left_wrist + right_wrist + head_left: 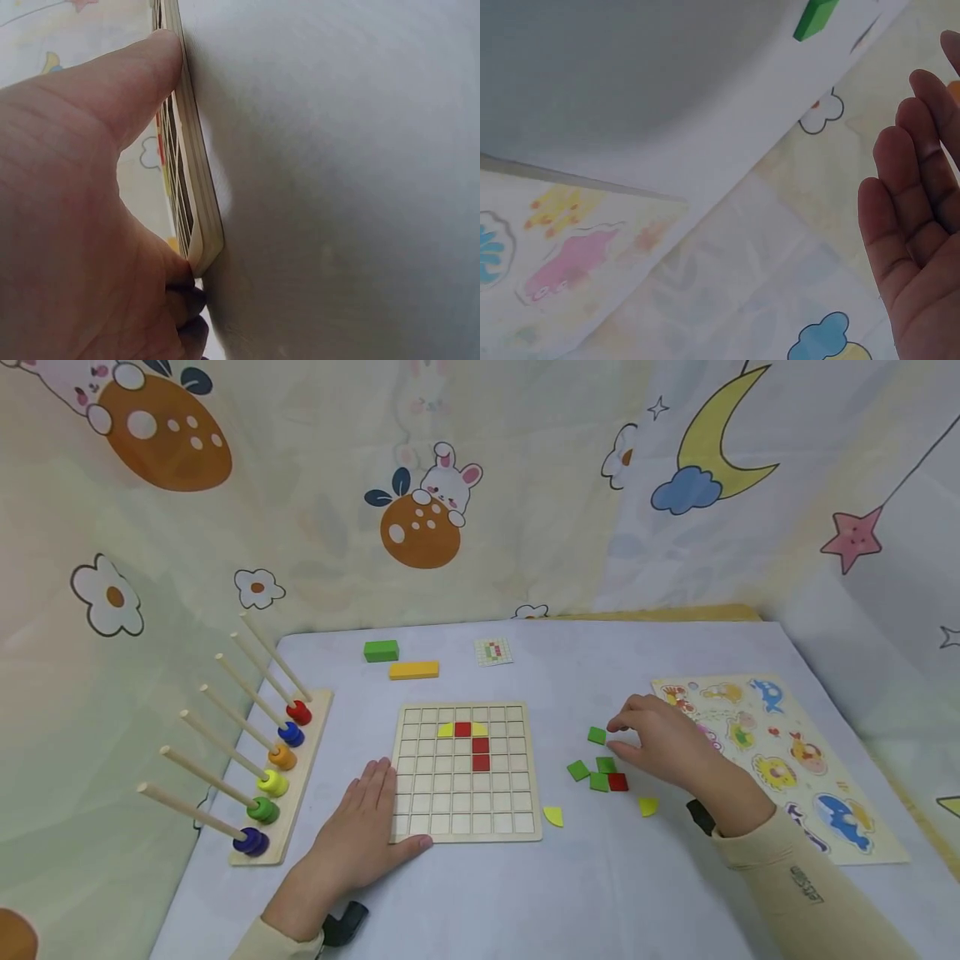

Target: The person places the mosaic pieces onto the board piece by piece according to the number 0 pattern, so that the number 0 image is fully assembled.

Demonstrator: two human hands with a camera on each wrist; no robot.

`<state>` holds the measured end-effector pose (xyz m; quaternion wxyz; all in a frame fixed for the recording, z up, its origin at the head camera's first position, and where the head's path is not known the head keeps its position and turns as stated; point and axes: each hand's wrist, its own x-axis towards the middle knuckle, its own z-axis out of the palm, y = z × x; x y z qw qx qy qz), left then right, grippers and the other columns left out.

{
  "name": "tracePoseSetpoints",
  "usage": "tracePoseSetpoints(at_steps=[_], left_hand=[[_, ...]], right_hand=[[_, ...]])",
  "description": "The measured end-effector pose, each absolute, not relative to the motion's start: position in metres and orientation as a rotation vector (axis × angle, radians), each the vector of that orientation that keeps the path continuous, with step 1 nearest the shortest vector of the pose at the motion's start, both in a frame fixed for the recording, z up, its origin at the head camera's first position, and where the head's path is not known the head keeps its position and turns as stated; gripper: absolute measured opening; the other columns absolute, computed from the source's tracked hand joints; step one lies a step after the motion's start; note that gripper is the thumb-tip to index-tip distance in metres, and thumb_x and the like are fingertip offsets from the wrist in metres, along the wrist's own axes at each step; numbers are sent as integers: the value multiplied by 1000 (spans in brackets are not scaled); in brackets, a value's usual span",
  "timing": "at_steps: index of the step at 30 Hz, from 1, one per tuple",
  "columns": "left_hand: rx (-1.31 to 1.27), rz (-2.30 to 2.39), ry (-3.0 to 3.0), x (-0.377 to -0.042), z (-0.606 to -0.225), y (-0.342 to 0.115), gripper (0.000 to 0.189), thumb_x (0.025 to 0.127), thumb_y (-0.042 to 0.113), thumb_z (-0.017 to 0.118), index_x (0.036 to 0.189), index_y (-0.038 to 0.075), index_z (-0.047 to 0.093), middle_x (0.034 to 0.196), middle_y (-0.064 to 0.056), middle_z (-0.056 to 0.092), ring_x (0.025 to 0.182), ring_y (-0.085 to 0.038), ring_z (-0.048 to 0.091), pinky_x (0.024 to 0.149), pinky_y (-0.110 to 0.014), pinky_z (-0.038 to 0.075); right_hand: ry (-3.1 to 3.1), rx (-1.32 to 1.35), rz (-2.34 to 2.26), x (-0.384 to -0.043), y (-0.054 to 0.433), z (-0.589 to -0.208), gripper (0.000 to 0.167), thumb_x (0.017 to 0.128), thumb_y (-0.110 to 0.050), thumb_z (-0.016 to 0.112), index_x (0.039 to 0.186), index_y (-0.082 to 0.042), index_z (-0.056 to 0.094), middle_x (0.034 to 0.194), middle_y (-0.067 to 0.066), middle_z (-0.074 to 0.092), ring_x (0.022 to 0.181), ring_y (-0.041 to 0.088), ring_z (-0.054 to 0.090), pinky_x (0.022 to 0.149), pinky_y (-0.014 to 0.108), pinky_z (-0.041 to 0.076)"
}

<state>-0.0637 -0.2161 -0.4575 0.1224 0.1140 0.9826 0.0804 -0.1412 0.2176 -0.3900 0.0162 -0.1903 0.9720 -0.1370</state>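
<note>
A square wooden grid board [435, 810] lies on the table, with red square tiles [481, 762] and yellow quarter-round tiles [446, 730] in some of its cells. My left hand [365, 822] lies along the board's left edge, fingers straight, with the thumb [142, 79] touching the near edge. To the right, my right hand [667, 745] hovers with fingertips beside a green square tile [597, 735]. Its fingers are slightly bent and nothing shows between them. Closer to me lie several green tiles [577, 770], a red tile [618, 782] and two yellow pieces [553, 816].
On the left stands a peg rack [300, 777] with upright rods and coloured rings. Behind the board are a green block [381, 651], a yellow block [414, 671] and a small pattern card [493, 652]. A wooden animal puzzle board [795, 752] lies under the right forearm.
</note>
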Motion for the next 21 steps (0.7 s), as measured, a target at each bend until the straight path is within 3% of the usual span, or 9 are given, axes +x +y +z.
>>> tracePoseSetpoints(at_steps=[6,21], left_hand=[[334,236,2858,-64,-456,-215,123,87,80,61,166,-3,14,176,-21,8,165,-40,7,132,-58,18],[332,222,2863,-64,-454,-215,124,87,80,61,166,-3,14,176,-21,10,164,-40,7,132,-58,17]], right_hand=[[2998,-546,-387,-130,231,-400,22,88,-26,85,105,-15,82,98,-2,67,90,17,60,74,32,55],[2900,-606,-411,-119,239,-422,18,82,-25,89,97,-19,82,94,-9,67,90,12,60,78,31,57]])
